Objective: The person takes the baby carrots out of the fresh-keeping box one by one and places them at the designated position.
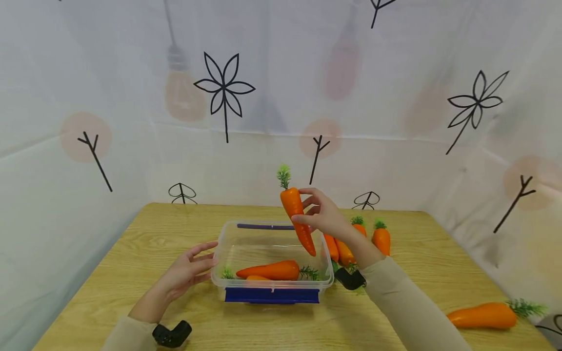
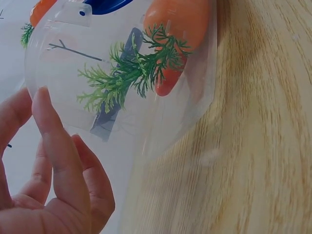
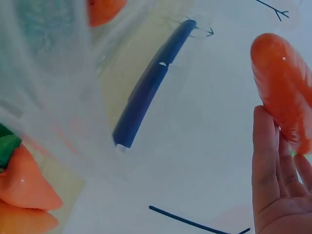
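Note:
Above the clear plastic box (image 1: 272,282) with blue clasps, my right hand (image 1: 322,214) pinches an orange toy carrot (image 1: 291,202), its green top up and its tip slanting down over the box. The same carrot (image 3: 280,78) fills the edge of the right wrist view. An orange carrot (image 1: 274,269) lies on its side inside the box, with part of another under it. At the box's left side, my left hand (image 1: 189,270) touches the rim with extended fingertips; the left wrist view shows those fingers (image 2: 58,151) against the clear edge.
Several carrots (image 1: 381,240) stand or lie to the right of the box, partly behind my right arm. A single carrot (image 1: 487,315) lies at the table's right edge. A patterned white cloth (image 1: 263,161) rises behind the wooden table (image 1: 167,229).

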Motion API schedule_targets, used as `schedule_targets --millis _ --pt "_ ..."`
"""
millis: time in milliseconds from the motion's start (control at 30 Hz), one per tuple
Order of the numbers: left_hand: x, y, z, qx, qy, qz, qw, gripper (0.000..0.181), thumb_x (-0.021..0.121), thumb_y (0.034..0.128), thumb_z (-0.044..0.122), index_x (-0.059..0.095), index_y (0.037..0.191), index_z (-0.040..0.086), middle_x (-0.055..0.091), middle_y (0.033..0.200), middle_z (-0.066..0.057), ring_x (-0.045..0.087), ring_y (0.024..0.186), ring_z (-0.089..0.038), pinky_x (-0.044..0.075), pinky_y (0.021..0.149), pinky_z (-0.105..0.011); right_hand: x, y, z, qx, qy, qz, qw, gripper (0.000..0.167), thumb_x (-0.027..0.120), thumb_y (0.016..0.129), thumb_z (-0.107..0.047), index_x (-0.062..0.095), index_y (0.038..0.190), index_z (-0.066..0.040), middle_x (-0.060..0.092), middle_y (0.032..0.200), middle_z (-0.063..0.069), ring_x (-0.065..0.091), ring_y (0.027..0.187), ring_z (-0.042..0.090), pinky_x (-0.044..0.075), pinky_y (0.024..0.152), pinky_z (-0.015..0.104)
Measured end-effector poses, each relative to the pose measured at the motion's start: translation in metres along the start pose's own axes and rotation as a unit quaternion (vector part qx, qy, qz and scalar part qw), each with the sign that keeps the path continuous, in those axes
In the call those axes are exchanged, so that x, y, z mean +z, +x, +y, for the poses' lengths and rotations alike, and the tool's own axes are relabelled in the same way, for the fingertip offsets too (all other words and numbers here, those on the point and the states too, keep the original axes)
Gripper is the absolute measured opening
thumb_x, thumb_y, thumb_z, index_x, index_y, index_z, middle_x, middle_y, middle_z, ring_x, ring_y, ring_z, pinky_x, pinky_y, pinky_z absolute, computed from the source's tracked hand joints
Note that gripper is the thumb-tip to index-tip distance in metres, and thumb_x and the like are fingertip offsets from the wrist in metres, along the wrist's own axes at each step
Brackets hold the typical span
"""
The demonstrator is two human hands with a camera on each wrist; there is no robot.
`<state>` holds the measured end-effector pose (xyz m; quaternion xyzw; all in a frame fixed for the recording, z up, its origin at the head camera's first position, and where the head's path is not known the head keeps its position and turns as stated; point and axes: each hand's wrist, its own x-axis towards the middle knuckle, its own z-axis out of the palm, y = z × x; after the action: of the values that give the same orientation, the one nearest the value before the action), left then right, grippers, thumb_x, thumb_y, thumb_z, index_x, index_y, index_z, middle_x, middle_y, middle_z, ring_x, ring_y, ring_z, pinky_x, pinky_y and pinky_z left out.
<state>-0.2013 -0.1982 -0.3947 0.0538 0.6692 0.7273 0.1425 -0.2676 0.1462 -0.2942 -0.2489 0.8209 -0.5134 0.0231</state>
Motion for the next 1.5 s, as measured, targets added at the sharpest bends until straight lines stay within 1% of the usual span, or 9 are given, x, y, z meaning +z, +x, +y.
schedule_targets --millis 200,367,567,800,933,1100,1200,1333,1500 --pt "0.0 0.0 -0.002 0.001 -0.001 0.003 1.0 0.065 0.064 0.0896 0.014 0.03 0.144 0.001 0.038 0.138 -0.026 0.058 0.102 -0.019 0.051 0.079 -0.029 -0.005 -0.01 0.004 0.006 0.004 0.035 0.9994 0.065 0.073 0.083 -0.02 0.038 0.138 -0.012 0.052 0.107 0.018 0.059 0.08 0.027 0.054 0.058 0.039" --pt "0.0 0.0 -0.002 0.005 -0.005 0.003 1.0 0.066 0.064 0.0897 0.014 0.029 0.144 0.001 0.038 0.138 -0.026 0.057 0.105 -0.021 0.051 0.079 -0.03 -0.01 -0.019 0.011 0.017 0.004 0.068 0.9976 0.067 0.073 0.083 -0.023 0.038 0.138 -0.013 0.052 0.106 0.018 0.057 0.079 0.027 0.054 0.059 0.041" --pt "0.0 0.001 -0.003 0.004 -0.001 0.006 1.0 0.065 0.064 0.0898 0.015 0.03 0.144 0.002 0.037 0.138 -0.027 0.057 0.104 -0.02 0.051 0.079 -0.03 -0.018 -0.033 0.023 0.033 0.008 0.099 0.9945 0.065 0.071 0.084 -0.019 0.035 0.138 -0.01 0.05 0.107 0.017 0.056 0.077 0.024 0.053 0.059 0.038" --pt "0.0 0.001 -0.003 0.0 -0.003 0.01 0.9999 0.064 0.064 0.0897 0.015 0.031 0.143 0.002 0.039 0.137 -0.026 0.059 0.102 -0.019 0.051 0.078 -0.029 -0.027 -0.048 0.038 0.045 0.024 0.117 0.9918 0.066 0.071 0.084 -0.016 0.034 0.138 -0.005 0.049 0.107 0.021 0.057 0.078 0.023 0.054 0.056 0.036" --pt "0.0 0.0 -0.003 0.002 -0.004 0.008 1.0 0.064 0.064 0.09 0.015 0.031 0.143 0.002 0.04 0.137 -0.025 0.058 0.104 -0.021 0.051 0.079 -0.03 -0.032 -0.056 0.045 0.059 0.033 0.128 0.9895 0.067 0.07 0.085 -0.017 0.032 0.139 -0.007 0.048 0.11 0.021 0.057 0.078 0.022 0.054 0.057 0.037" --pt "0.001 0.0 -0.004 0.004 -0.001 0.01 0.9999 0.063 0.064 0.09 0.015 0.031 0.143 0.002 0.04 0.137 -0.024 0.057 0.105 -0.021 0.051 0.079 -0.029 -0.038 -0.065 0.054 0.071 0.022 0.142 0.987 0.067 0.07 0.085 -0.017 0.031 0.14 -0.006 0.048 0.111 0.021 0.057 0.076 0.018 0.054 0.058 0.039" --pt "0.001 -0.001 -0.004 0.004 -0.002 0.011 0.9999 0.063 0.064 0.0898 0.014 0.032 0.143 0.002 0.041 0.136 -0.024 0.057 0.105 -0.021 0.051 0.078 -0.029 -0.042 -0.07 0.058 0.078 0.016 0.151 0.9854 0.067 0.069 0.086 -0.016 0.031 0.14 -0.004 0.048 0.11 0.02 0.057 0.074 0.016 0.054 0.059 0.038" --pt "0.001 -0.001 -0.004 0.004 -0.005 0.013 0.9999 0.063 0.064 0.0894 0.014 0.032 0.142 0.002 0.042 0.136 -0.024 0.058 0.104 -0.021 0.051 0.078 -0.029 -0.049 -0.077 0.061 0.09 0.019 0.151 0.9841 0.069 0.067 0.088 -0.017 0.027 0.142 -0.004 0.046 0.113 0.02 0.056 0.075 0.015 0.054 0.06 0.035" --pt "0.001 -0.001 -0.004 0.004 -0.004 0.016 0.9999 0.063 0.064 0.0896 0.014 0.032 0.143 0.001 0.041 0.136 -0.024 0.058 0.104 -0.021 0.051 0.078 -0.029 -0.058 -0.086 0.068 0.09 0.019 0.158 0.9831 0.069 0.065 0.089 -0.017 0.024 0.143 -0.003 0.045 0.114 0.023 0.056 0.076 0.014 0.054 0.06 0.034"
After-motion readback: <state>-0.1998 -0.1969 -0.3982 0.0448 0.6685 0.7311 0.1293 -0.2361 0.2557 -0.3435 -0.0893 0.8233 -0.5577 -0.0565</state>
